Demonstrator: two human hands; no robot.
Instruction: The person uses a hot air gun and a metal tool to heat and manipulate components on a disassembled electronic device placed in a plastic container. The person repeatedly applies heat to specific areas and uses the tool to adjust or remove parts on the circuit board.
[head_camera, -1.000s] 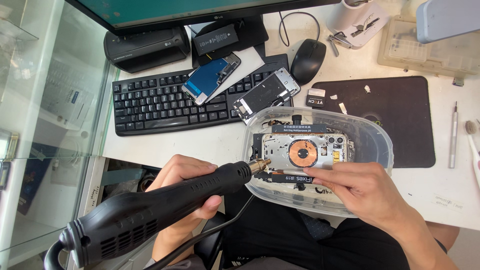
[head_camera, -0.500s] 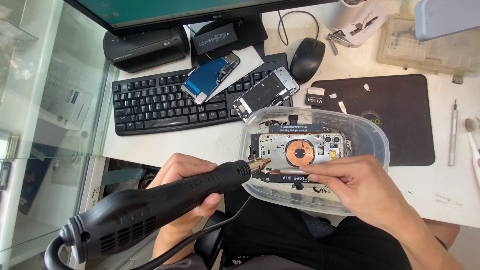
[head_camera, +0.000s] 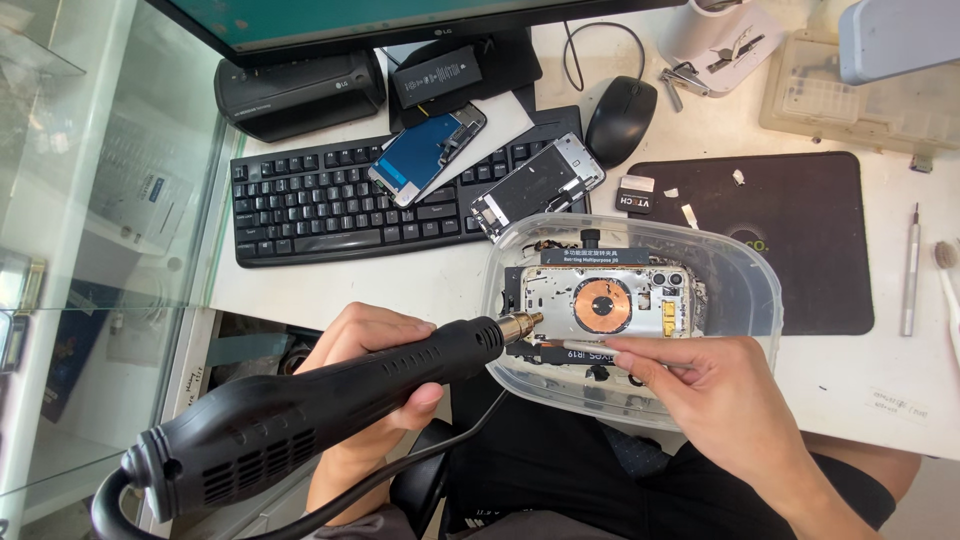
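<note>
My left hand (head_camera: 372, 375) grips a black hot-air gun (head_camera: 300, 415), whose metal nozzle (head_camera: 520, 324) points at the left edge of an opened phone body (head_camera: 610, 300) with a copper coil. The phone body is clamped in a dark fixture inside a clear plastic tub (head_camera: 745, 290). My right hand (head_camera: 715, 395) rests on the tub's near rim and holds a thin metal tool (head_camera: 575, 344) laid along the phone's lower edge, its tip just under the nozzle.
A black keyboard (head_camera: 330, 205) carries a phone screen (head_camera: 425, 152) and a phone frame (head_camera: 538, 186). Behind lie a mouse (head_camera: 620, 118), a speaker (head_camera: 300, 92), a monitor base. A black mat (head_camera: 790, 235) and screwdriver (head_camera: 909, 270) sit right. Glass shelving stands left.
The tool in my right hand has slid slightly left along the phone's lower edge. The hot-air gun stays aimed at the same spot.
</note>
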